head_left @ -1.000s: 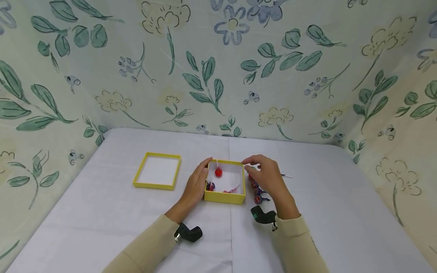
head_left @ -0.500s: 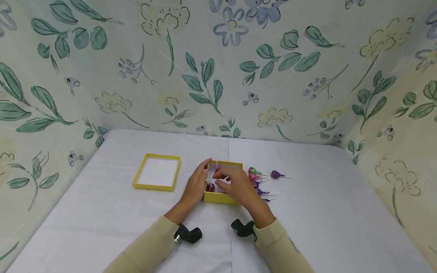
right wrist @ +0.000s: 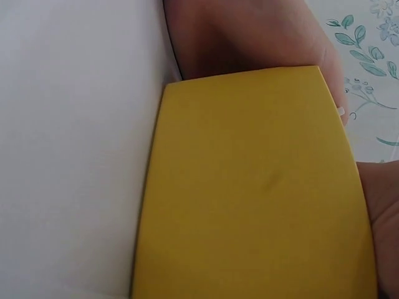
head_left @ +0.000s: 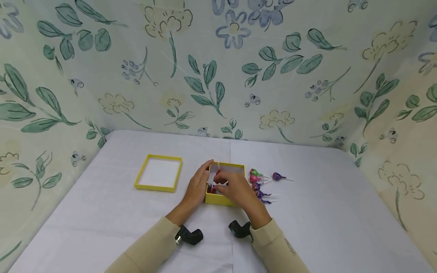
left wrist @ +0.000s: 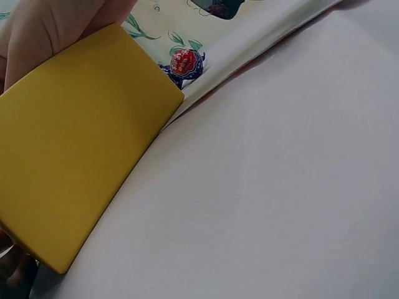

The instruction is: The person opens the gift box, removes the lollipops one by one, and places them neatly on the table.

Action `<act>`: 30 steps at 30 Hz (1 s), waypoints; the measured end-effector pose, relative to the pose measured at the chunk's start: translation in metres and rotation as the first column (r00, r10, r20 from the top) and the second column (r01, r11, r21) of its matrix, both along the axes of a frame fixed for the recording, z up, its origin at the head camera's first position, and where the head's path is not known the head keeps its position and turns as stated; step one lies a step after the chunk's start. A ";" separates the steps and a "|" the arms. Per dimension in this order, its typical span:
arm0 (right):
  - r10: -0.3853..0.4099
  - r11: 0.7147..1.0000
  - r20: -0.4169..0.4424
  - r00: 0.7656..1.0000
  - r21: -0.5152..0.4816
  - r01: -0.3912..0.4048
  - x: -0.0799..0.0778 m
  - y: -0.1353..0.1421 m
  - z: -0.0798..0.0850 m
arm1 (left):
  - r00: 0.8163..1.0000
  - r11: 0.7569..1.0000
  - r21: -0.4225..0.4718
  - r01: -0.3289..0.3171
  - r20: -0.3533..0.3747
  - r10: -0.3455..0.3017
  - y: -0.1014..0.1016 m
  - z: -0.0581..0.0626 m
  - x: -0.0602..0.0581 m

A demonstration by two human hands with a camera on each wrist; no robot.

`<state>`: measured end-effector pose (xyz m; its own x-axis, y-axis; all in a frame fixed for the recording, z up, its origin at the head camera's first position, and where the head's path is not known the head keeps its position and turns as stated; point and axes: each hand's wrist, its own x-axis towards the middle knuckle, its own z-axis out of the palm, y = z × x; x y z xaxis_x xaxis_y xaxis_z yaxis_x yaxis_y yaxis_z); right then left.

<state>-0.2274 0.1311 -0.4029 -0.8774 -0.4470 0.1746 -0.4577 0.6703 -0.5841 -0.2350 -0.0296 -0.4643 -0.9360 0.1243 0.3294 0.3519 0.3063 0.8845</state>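
A yellow open box (head_left: 222, 200) with a pale inside stands on the white-covered table. My left hand (head_left: 197, 184) lies along its left side, fingers fairly straight against the wall. Into the box from the right reaches my right hand (head_left: 236, 187), its fingers bent and low over the inside. A red lollipop (head_left: 218, 172) shows partly behind the fingers, and dark and red wrapped candy (head_left: 211, 188) sits in the front left corner. I cannot tell whether the right fingertips pinch a lollipop. Both wrist views show mostly the box's yellow outer wall (left wrist: 87, 137).
Several wrapped lollipops (head_left: 262, 194) lie in a row just right of the box. A single purple lollipop (head_left: 277, 176) is set farther right. To the left rests the shallow yellow-rimmed lid (head_left: 155, 187). A flower-print cloth (head_left: 218, 76) hangs behind the table.
From beside the box's right rim, my right hand has moved left into the box, uncovering the lollipops on the right. The left hand stays against the box.
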 end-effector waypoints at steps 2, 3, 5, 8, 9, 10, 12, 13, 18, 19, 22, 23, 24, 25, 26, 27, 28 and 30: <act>-0.002 1.000 0.011 1.000 0.000 0.002 -0.001 -0.002 0.001 | 1.000 1.000 -0.001 -0.002 -0.003 0.002 -0.001 0.001 0.000; -0.004 1.000 0.018 1.000 0.005 0.004 -0.002 -0.003 0.002 | 1.000 1.000 -0.003 -0.003 -0.004 0.003 -0.002 0.002 -0.001; -0.010 1.000 0.035 0.999 0.022 0.009 -0.004 -0.005 0.003 | 1.000 1.000 -0.001 0.000 -0.006 0.000 -0.004 0.004 -0.001; -0.025 0.998 0.056 0.998 0.052 0.022 -0.006 -0.009 0.006 | 1.000 1.000 -0.001 0.002 -0.012 -0.002 -0.005 0.006 -0.001; -0.031 0.998 0.061 0.998 0.064 0.027 -0.007 -0.010 0.006 | 1.000 1.000 0.001 0.003 -0.013 -0.003 -0.005 0.006 -0.001; -0.035 0.997 0.065 0.997 0.075 0.030 -0.008 -0.010 0.006 | 1.000 1.000 0.004 0.003 -0.017 -0.003 -0.005 0.006 -0.001; -0.041 0.995 0.072 0.997 0.095 0.035 -0.009 -0.011 0.006 | 1.000 1.000 0.012 0.001 -0.021 0.000 -0.004 0.006 -0.001; -0.041 0.994 0.074 0.996 0.100 0.034 -0.009 -0.011 0.006 | 1.000 1.000 0.018 -0.002 -0.023 0.002 -0.003 0.006 -0.001; -0.056 0.991 0.108 0.993 0.124 0.042 -0.007 -0.008 0.007 | 1.000 1.000 0.021 0.001 -0.011 -0.001 0.002 0.002 0.000; -0.056 0.992 0.117 0.992 0.123 0.042 -0.006 -0.008 0.007 | 1.000 1.000 0.018 0.005 -0.007 -0.005 0.002 0.001 0.000; -0.046 0.992 0.120 0.992 0.122 0.032 -0.005 -0.006 0.006 | 1.000 1.000 0.007 0.008 0.001 -0.008 0.004 -0.001 0.000; -0.038 0.993 0.113 0.993 0.119 0.024 -0.005 -0.006 0.006 | 1.000 1.000 0.009 0.007 -0.001 -0.007 0.004 -0.001 0.000; -0.030 0.993 0.105 0.994 0.117 0.018 -0.005 -0.006 0.006 | 1.000 1.000 0.012 0.004 -0.001 -0.004 0.004 -0.001 0.000; -0.024 0.993 0.099 0.995 0.113 0.012 -0.006 -0.007 0.006 | 1.000 1.000 0.012 0.000 0.001 0.000 0.003 -0.001 0.001; -0.020 0.993 0.093 0.996 0.114 0.009 -0.006 -0.007 0.005 | 1.000 1.000 0.012 -0.003 0.002 0.003 0.003 -0.001 0.001; -0.018 0.993 0.087 0.996 0.115 0.008 -0.006 -0.008 0.005 | 1.000 1.000 0.014 0.000 0.000 0.000 0.002 0.000 0.001; -0.016 0.993 0.087 0.996 0.115 0.006 -0.007 -0.008 0.005 | 1.000 1.000 0.016 0.001 0.002 -0.001 0.002 0.000 0.002; -0.011 0.993 0.085 0.996 0.116 0.001 -0.007 -0.009 0.005 | 1.000 1.000 0.013 -0.001 0.009 0.001 0.001 0.000 0.002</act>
